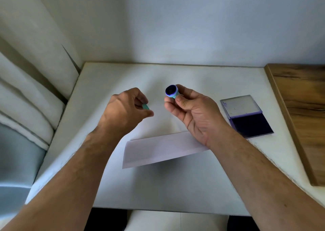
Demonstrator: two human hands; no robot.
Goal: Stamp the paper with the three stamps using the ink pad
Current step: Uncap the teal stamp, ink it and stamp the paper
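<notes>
My right hand (191, 111) holds a small teal round stamp (172, 91) above the table, its dark inked face turned toward me. My left hand (125, 110) is closed on a small teal piece (145, 106), likely the stamp's cap, a little to the left of the stamp. A white strip of paper (158, 150) lies on the white table (175, 183) below both hands, with no marks visible on it. The ink pad (249, 124) lies open to the right, its dark pad toward me and its lid (241, 106) folded back. No other stamps are visible.
A wooden board (302, 111) runs along the table's right side. White cushions (26, 99) border the left edge, and a pale wall (175, 28) stands behind the table. A white chair seat (175, 221) shows below the front edge.
</notes>
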